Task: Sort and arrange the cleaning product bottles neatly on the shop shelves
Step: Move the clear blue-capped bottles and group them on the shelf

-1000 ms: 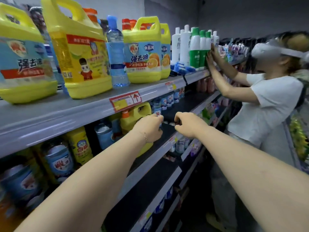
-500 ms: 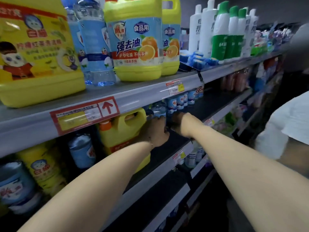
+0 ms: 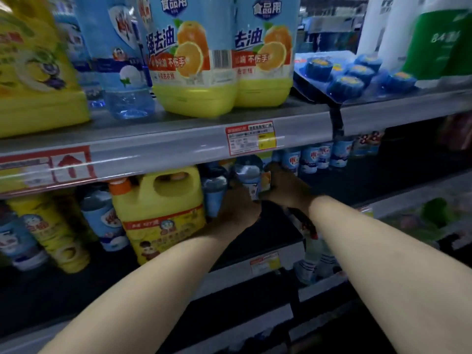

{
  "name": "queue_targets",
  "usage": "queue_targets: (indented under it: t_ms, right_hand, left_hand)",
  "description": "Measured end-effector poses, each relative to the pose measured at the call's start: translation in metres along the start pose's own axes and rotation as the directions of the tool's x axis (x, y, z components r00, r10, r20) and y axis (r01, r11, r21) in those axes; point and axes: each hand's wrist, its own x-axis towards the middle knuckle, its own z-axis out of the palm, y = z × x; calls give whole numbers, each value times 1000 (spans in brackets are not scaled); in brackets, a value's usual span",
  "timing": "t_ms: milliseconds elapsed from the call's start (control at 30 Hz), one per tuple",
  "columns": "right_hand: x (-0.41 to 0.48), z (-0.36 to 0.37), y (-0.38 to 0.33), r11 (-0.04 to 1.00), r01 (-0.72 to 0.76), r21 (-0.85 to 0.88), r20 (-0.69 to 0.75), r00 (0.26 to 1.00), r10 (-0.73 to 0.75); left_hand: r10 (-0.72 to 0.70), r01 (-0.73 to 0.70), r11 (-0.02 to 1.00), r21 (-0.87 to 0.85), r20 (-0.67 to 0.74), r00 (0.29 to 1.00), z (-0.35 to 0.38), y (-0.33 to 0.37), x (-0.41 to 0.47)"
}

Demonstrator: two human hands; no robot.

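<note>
Both my hands reach deep into the shadowed second shelf. A small clear blue bottle (image 3: 249, 175) stands between them. My left hand (image 3: 237, 208) curls around its lower left side and my right hand (image 3: 288, 187) wraps it from the right. Just left of my left hand stands another blue bottle (image 3: 214, 192), then a big yellow jug (image 3: 163, 213) with an orange cap. Further blue and yellow bottles (image 3: 102, 221) crowd the left end of this shelf. The bottle's base is hidden by my hands.
The grey upper shelf edge (image 3: 178, 146) hangs just above my hands. It carries two orange-label jugs (image 3: 194, 60), a tall blue bottle (image 3: 120, 60), blue packs (image 3: 344, 72) and white and green bottles (image 3: 439, 42). A row of small blue bottles (image 3: 316, 157) lines the back right.
My view has dropped and moved closer to the shelves. Both hands went further in under the upper shelf and closed round the blue bottle. The other person has left the view.
</note>
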Motion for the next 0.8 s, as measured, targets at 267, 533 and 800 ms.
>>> queue_targets:
  t_ms: [267,533,800]
  right_hand:
    - [15,16,12,981,45,186,9,999,-47]
    - [25,25,6,923,19,383,-29,1000,-8]
    - [16,24,13,863,67,501,-9,997,-72]
  left_hand:
    - [-200,203,979,-37,76,977,21,-6,-4]
    - [-312,305,934,-187,-11,950,21,6,3]
    - [-217,211,971,-116,-35,976,23,-5,-9]
